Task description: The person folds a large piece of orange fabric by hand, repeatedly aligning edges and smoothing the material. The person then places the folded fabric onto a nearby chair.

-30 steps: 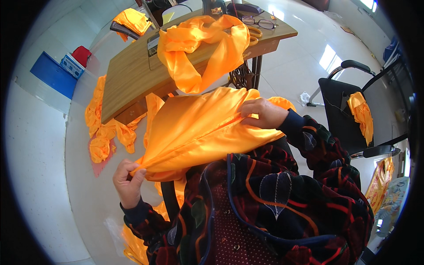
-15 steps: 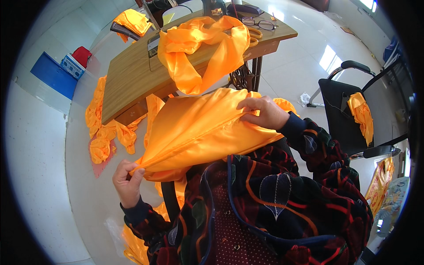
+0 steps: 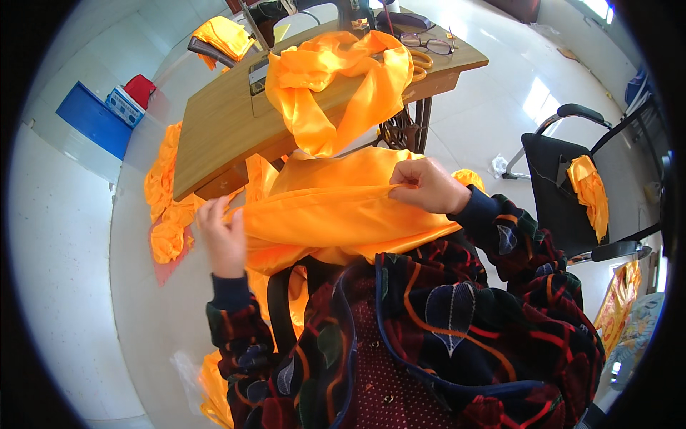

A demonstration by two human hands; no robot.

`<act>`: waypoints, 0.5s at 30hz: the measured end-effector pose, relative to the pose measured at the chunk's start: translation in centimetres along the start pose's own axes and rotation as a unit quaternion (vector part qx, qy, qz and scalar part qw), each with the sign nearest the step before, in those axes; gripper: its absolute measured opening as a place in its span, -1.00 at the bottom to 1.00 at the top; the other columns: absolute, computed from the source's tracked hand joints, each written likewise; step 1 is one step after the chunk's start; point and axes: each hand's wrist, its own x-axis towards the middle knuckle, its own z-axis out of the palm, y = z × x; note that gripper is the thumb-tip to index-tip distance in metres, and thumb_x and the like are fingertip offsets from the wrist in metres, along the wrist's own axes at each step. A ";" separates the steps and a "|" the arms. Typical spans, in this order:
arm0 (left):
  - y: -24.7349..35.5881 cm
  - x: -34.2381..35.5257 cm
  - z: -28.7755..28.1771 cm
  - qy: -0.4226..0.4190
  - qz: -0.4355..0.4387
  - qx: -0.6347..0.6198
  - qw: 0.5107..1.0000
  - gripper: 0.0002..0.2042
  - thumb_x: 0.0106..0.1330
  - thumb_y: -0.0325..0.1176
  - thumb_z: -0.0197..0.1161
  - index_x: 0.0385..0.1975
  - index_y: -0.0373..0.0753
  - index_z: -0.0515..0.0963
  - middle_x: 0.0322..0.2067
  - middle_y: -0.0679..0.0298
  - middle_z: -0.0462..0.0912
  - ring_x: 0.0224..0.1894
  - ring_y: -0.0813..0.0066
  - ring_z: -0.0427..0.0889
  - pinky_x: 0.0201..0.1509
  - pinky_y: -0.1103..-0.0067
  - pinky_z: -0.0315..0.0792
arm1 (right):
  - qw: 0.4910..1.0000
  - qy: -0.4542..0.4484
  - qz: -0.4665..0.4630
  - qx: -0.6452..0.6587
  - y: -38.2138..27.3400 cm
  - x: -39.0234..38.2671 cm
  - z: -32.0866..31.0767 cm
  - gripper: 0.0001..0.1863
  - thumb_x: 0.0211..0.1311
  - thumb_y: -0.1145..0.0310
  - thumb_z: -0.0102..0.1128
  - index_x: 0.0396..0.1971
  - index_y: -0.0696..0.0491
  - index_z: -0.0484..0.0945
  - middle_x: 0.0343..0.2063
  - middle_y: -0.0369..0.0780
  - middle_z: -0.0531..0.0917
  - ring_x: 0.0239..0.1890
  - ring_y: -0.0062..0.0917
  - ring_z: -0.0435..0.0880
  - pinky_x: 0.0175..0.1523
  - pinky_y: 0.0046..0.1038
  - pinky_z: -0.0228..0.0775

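1. The wooden surface [image 3: 221, 125] is the largest item, slanting across the upper middle of the frame, in front of you.
2. Your glossy orange cloth [image 3: 336, 214] spreads across the center of the frame, over your lap. A long fold runs along it between your two hands, and its far part lies just below the near edge of the surface.
3. A black chair [image 3: 547, 171] with armrests stands at the right of the frame.
4. A loop of orange cloth [image 3: 314, 132] rests on the surface in the upper middle and hangs over its near edge.
5. An orange heap [image 3: 163, 175] lies on the floor at the left, beside the surface.
6. A dark sewing machine [image 3: 350, 14] stands on the surface, cut off by the top of the frame.
7. Another orange piece [image 3: 587, 193] lies on the chair seat.
8. Your right hand [image 3: 426, 186], right of center, has its thumb and forefinger pinched on the fold's upper edge.
9. Your left hand [image 3: 224, 236], left of center, is blurred at the cloth's left end; its fingers look slightly apart, and you cannot tell whether they grip.
10. Eyeglasses [image 3: 429, 44] sit on the surface, upper right of center.
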 end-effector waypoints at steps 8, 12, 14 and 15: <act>14.3 -1.4 6.4 -0.316 -0.006 -0.402 0.859 -0.60 0.21 -0.62 0.08 0.10 -0.32 0.37 -0.02 0.09 0.46 -0.31 0.42 0.57 -0.23 0.59 0.47 | 0.999 0.002 -0.042 -0.025 -1.1 -0.8 1.3 -0.82 -0.02 0.37 0.26 -0.51 0.17 0.52 -0.65 -0.15 0.54 -0.58 -0.36 0.55 -0.43 -0.44 0.37; 15.1 -1.5 7.8 -0.266 0.037 -0.364 0.892 -0.69 0.18 -0.54 0.15 -0.04 -0.36 0.47 -0.25 0.03 0.52 -0.29 0.22 0.54 -0.19 0.48 0.43 | 0.998 -0.018 -0.040 -0.036 -1.4 -1.1 0.7 -0.84 -0.01 0.40 0.26 -0.47 0.17 0.54 -0.59 -0.10 0.58 -0.53 -0.30 0.59 -0.39 -0.43 0.41; 15.0 -1.9 7.7 -0.290 0.001 -0.374 0.881 -0.74 0.16 -0.50 0.19 -0.13 -0.37 0.52 -0.37 0.04 0.51 -0.29 0.14 0.51 -0.20 0.45 0.40 | 0.997 -0.038 -0.045 -0.045 -1.4 -1.3 0.6 -0.86 0.00 0.42 0.25 -0.46 0.16 0.54 -0.56 -0.09 0.60 -0.48 -0.27 0.60 -0.36 -0.42 0.42; 14.8 -2.0 7.6 -0.293 0.002 -0.362 0.885 -0.76 0.16 -0.49 0.20 -0.16 -0.36 0.53 -0.39 0.05 0.51 -0.32 0.15 0.51 -0.23 0.45 0.39 | 0.997 -0.049 -0.046 -0.048 -1.3 -1.5 0.6 -0.86 0.01 0.42 0.25 -0.45 0.16 0.54 -0.55 -0.09 0.60 -0.47 -0.26 0.61 -0.36 -0.42 0.42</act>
